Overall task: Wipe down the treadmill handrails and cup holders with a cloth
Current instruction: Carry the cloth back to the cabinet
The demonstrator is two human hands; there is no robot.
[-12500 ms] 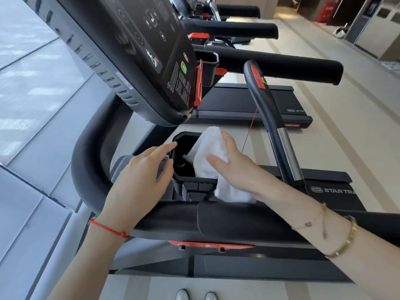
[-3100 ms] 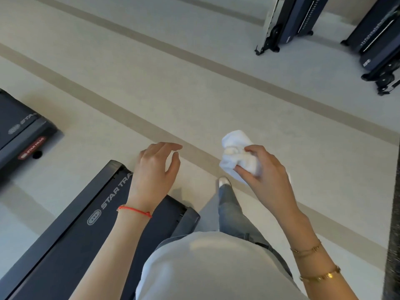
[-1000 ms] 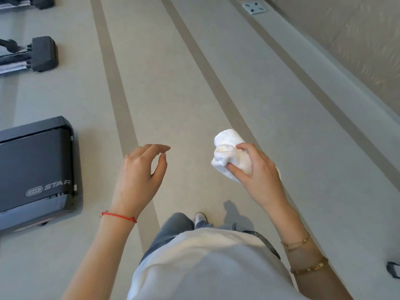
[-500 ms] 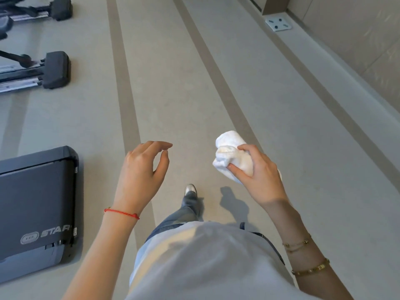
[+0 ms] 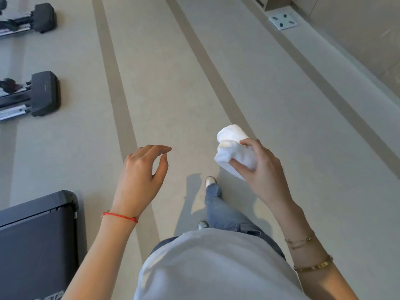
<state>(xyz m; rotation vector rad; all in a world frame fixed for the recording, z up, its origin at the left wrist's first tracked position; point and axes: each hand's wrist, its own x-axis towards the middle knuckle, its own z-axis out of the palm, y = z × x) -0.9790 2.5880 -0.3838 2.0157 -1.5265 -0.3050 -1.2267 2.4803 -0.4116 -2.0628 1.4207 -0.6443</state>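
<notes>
A bunched white cloth (image 5: 232,148) is held in front of me by my right hand (image 5: 263,169), whose fingers and thumb curl round it. My left hand (image 5: 140,176) hangs in the air to the left, fingers loosely curled, holding nothing. Only the rear end of a black treadmill deck (image 5: 36,241) shows, at the lower left. No handrail or cup holder is in view. I am walking on a beige floor, one foot (image 5: 211,181) forward.
Black end caps of two other machines (image 5: 44,94) lie on the floor at the upper left. Darker stripes run along the beige floor (image 5: 173,83). A wall base with a metal floor plate (image 5: 283,21) is at the upper right.
The treadmill end has slid down and left in view as I walk forward. Both hands keep the same pose, the right still holding the cloth.
</notes>
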